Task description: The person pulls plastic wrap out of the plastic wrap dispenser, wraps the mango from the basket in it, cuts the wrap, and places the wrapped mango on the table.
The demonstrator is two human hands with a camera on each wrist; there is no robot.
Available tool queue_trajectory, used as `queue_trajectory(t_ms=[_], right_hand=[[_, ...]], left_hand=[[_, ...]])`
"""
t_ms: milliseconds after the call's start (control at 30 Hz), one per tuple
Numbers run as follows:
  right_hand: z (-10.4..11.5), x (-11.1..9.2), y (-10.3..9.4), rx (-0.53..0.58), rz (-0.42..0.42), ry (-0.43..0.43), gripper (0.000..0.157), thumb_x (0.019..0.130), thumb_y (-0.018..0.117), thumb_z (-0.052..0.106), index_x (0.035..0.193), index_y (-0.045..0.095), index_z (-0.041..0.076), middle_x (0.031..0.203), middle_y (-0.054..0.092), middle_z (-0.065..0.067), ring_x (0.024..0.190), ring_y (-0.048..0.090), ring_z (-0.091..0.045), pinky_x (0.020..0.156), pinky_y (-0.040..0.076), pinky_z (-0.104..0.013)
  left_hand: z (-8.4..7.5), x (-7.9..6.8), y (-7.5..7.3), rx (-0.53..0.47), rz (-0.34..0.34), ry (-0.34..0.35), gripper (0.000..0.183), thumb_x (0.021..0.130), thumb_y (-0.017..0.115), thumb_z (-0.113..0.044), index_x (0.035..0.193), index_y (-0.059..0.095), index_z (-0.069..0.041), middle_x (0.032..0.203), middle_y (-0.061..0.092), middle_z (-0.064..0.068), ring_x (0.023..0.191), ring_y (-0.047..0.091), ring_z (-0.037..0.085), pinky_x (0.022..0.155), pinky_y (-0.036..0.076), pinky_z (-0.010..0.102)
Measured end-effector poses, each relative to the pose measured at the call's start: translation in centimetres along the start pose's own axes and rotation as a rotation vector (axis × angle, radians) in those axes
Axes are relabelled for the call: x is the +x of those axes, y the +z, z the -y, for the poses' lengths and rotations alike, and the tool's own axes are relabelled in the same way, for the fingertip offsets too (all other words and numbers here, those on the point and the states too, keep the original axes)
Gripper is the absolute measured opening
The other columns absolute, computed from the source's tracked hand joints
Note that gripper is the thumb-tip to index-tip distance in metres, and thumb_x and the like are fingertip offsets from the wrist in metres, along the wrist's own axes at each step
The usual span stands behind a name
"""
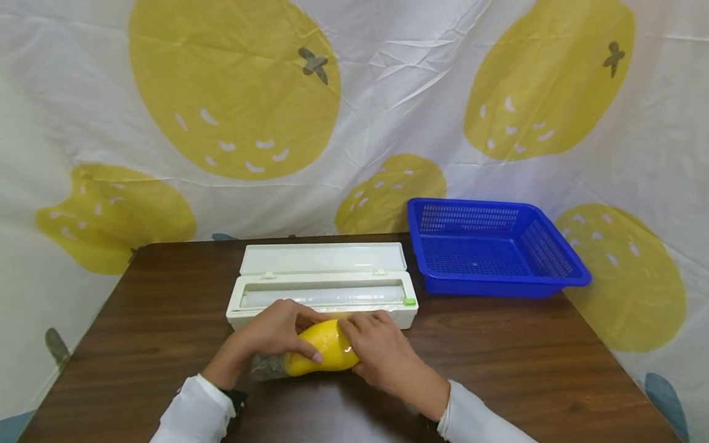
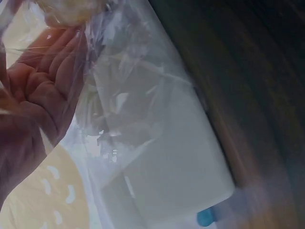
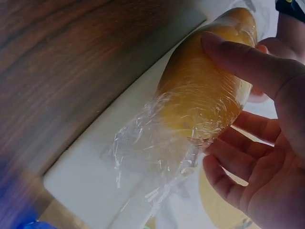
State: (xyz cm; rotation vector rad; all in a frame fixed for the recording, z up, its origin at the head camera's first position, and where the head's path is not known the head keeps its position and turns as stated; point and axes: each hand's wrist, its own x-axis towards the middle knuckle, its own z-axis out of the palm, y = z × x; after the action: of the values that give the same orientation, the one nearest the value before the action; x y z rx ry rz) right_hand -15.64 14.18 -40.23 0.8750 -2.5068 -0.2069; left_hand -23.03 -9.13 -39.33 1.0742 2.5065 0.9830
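A smooth, oblong yellow fruit (image 1: 328,346), covered in clear plastic wrap, is held up in front of the wrap box. My left hand (image 1: 279,329) holds its left part, with the thumb on the near side. My right hand (image 1: 382,352) grips the other end; in the right wrist view its thumb lies across the fruit (image 3: 205,86) and the fingers reach beneath. Loose plastic wrap (image 3: 147,148) bunches and hangs past the end of the fruit there. More loose wrap (image 1: 267,367) trails below my left hand, and it veils much of the left wrist view.
Behind the hands, a white wrap dispenser box (image 1: 238,317) stands with its lid (image 1: 324,258) raised, a roll of film (image 1: 327,297) inside and a green slider (image 1: 409,301) at the right. A blue plastic basket (image 1: 501,286) sits at the table's (image 1: 498,357) back right. A lemon-print cloth (image 1: 388,111) hangs behind.
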Motion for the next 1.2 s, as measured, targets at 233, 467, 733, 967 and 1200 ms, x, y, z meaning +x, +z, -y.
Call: queue_trajectory(t_ms=[233, 467, 733, 967, 1200], right_hand=[[-0.7, 0.1, 0.6, 0.083, -0.035, -0.020, 0.068, 0.062, 0.094, 0.037, 0.117, 0.060, 0.016, 0.103, 0.064, 0.001, 0.094, 0.064, -0.018, 0.083, 0.046, -0.032], [-0.7, 0.0, 0.8, 0.063, 0.018, -0.018, 0.069, 0.062, 0.095, 0.038, 0.117, 0.058, 0.017, 0.105, 0.063, 0.001, 0.094, 0.063, -0.019, 0.082, 0.045, -0.032], [-0.8, 0.0, 0.8, 0.035, 0.048, -0.018, 0.072, 0.064, 0.094, 0.043, 0.121, 0.059, 0.017, 0.109, 0.063, 0.001, 0.098, 0.064, -0.018, 0.082, 0.045, -0.031], [-1.0, 0.7, -0.1, 0.078, 0.130, -0.017, 0.069, 0.066, 0.092, 0.045, 0.121, 0.062, 0.015, 0.105, 0.065, 0.000, 0.090, 0.064, -0.019, 0.077, 0.045, -0.030], [-1.3, 1.6, -0.7, 0.111, 0.205, -0.039, 0.061, 0.065, 0.093, 0.044, 0.111, 0.065, 0.016, 0.095, 0.065, 0.000, 0.077, 0.061, -0.018, 0.070, 0.047, -0.031]], left_hand=[[-1.5, -0.2, 0.4, 0.026, -0.038, -0.080, 0.062, 0.069, 0.092, -0.037, 0.120, 0.072, -0.007, 0.107, 0.076, 0.003, 0.091, 0.068, 0.013, 0.083, 0.056, 0.036], [-3.1, -0.3, 1.2, 0.224, -0.092, -0.121, 0.056, 0.067, 0.093, -0.036, 0.116, 0.075, -0.015, 0.088, 0.072, -0.006, 0.074, 0.055, 0.012, 0.069, 0.046, 0.030], [-4.8, -0.8, 2.2, 0.461, -0.222, -0.051, 0.036, 0.063, 0.095, -0.030, 0.085, 0.071, -0.014, 0.067, 0.060, -0.006, 0.061, 0.050, 0.013, 0.060, 0.043, 0.031], [-6.2, -1.5, 2.5, 0.580, -0.282, -0.041, 0.043, 0.062, 0.096, -0.026, 0.091, 0.072, -0.005, 0.086, 0.063, 0.006, 0.076, 0.056, 0.023, 0.068, 0.050, 0.038], [-6.4, -1.6, 3.3, 0.643, -0.282, -0.023, 0.056, 0.058, 0.099, -0.032, 0.096, 0.068, -0.004, 0.091, 0.056, 0.009, 0.079, 0.050, 0.024, 0.070, 0.049, 0.038]])
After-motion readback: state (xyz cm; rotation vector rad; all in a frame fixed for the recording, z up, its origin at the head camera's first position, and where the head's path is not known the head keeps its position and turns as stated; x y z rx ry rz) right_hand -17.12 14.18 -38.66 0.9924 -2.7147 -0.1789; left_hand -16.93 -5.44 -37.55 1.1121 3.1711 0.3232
